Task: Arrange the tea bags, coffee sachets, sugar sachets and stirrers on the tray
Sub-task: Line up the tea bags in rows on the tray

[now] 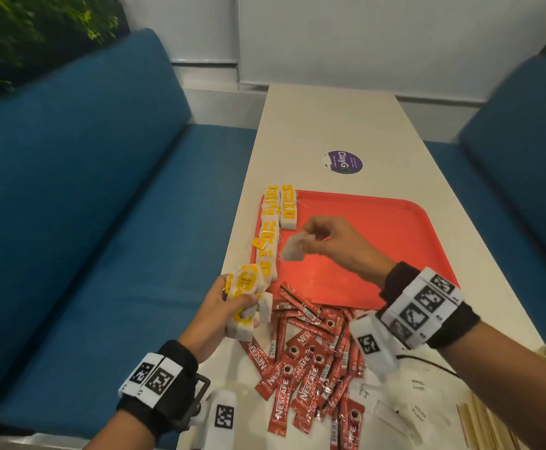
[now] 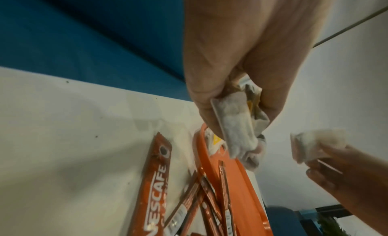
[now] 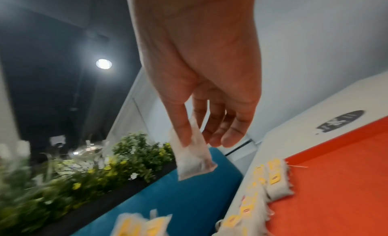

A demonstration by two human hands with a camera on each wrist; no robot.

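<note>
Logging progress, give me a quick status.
Left hand grips white paper tea bags. Right hand pinches one above red plastic tray. Nothing blocking.

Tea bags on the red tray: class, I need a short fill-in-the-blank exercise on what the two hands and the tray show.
1. The right hand pinches a single ____ above the tray.
2. The left hand holds a ____ of tea bags.
3. The tray's colour is ____.
4. The coffee sachets lie mostly on the ____, not yet arranged.

Missing words: tea bag; bundle; red; table
</note>
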